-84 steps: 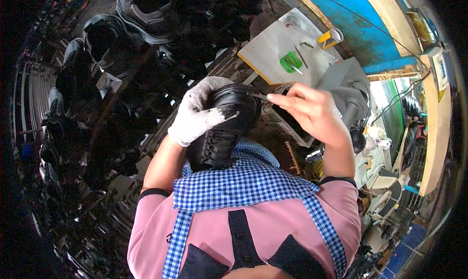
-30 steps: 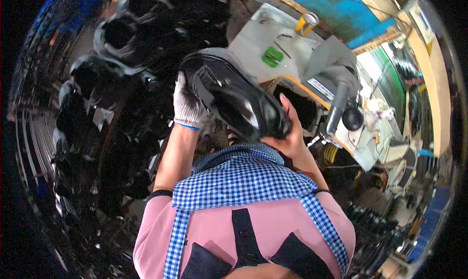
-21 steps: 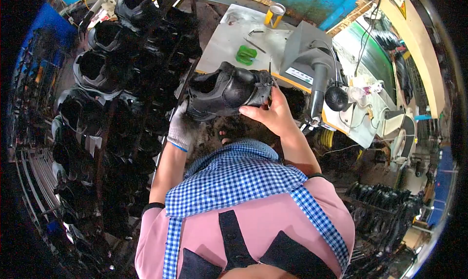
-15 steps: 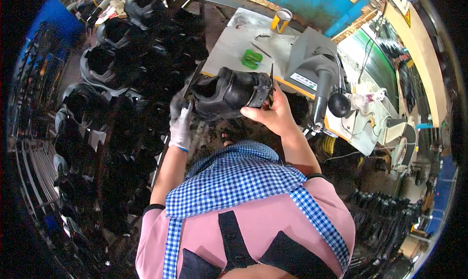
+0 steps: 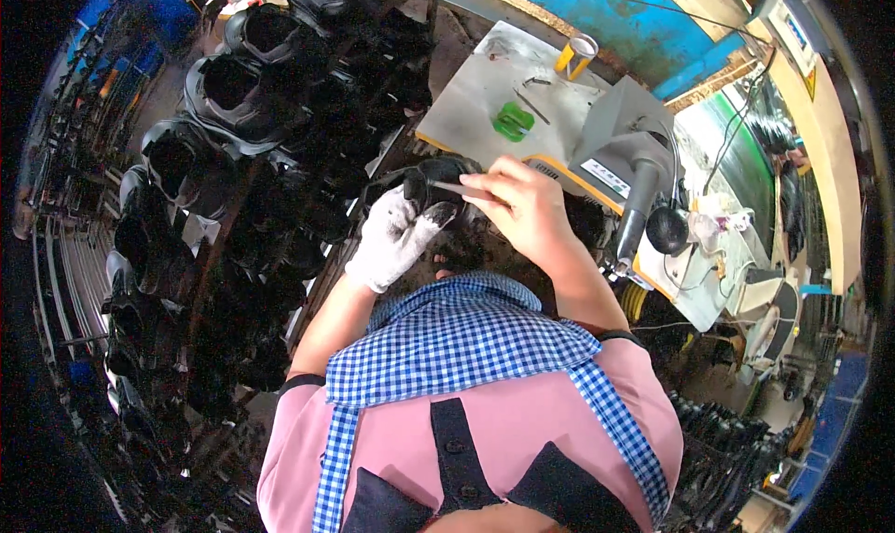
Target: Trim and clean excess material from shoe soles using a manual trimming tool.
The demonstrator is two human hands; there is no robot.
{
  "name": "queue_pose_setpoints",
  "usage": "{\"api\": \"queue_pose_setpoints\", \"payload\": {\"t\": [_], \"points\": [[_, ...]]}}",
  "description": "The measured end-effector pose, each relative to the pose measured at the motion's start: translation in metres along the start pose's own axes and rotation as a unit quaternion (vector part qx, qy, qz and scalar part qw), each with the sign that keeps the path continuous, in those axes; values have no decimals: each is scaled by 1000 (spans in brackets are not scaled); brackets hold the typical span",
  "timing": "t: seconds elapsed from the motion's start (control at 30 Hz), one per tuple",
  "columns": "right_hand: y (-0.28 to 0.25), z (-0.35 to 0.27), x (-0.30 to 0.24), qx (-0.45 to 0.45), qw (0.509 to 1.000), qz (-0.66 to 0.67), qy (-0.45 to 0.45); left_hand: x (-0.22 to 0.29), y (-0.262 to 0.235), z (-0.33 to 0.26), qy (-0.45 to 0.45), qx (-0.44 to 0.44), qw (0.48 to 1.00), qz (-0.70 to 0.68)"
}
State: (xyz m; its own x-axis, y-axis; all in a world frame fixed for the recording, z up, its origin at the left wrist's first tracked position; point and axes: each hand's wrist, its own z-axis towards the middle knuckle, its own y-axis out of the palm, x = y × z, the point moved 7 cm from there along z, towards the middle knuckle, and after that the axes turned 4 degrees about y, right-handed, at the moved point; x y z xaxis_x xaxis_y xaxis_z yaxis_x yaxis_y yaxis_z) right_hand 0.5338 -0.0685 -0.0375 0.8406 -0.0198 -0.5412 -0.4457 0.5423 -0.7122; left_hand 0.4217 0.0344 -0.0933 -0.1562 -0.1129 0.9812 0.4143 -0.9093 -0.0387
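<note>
A black shoe (image 5: pixel 440 171) is held in front of my body, turned so that only part of it shows between my hands. My left hand (image 5: pixel 387 241), in a white glove with dark fingertips, grips it from the near left side. Bare and pinched closed, my right hand (image 5: pixel 530 209) has a slim, pointed metal tool (image 5: pixel 459 190) between thumb and fingers. The tool's tip points left, against or just over the shoe. Its exact contact point is too small to make out.
Racks of black shoes (image 5: pixel 228 90) fill the left side. Ahead is a white table (image 5: pixel 457 104) with a green holder (image 5: pixel 513 121), thin metal tools (image 5: pixel 532 106) and a yellow can (image 5: pixel 576 56). A grey machine (image 5: pixel 623 128) with a tube and black bulb (image 5: pixel 666 230) stands at the right.
The shoe has been turned and drawn closer. My right hand has left the shoe's end and now brings the tool to it. My left hand has moved right, and the view has shifted.
</note>
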Motion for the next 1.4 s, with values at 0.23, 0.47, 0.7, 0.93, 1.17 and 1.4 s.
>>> {"api": "queue_pose_setpoints", "payload": {"t": [0.23,0.47,0.7,0.93,1.17,1.4], "points": [[29,-8,41,78,932,335,111,0,4,5,21,10,999,-24],[8,-9,37,154,947,277,43,3,7,11,-20,53,994,-93],[27,-10,43,58,902,403,144,-44,-8,8,-2,121,991,-59],[36,-59,105,-105,933,171,300,-15,-36,12,-6,157,987,-18],[79,-71,115,-71,686,569,449,3,41,37,279,-158,863,389],[122,-59,129,-18,356,864,356,27,37,58,339,-82,819,455]]}}
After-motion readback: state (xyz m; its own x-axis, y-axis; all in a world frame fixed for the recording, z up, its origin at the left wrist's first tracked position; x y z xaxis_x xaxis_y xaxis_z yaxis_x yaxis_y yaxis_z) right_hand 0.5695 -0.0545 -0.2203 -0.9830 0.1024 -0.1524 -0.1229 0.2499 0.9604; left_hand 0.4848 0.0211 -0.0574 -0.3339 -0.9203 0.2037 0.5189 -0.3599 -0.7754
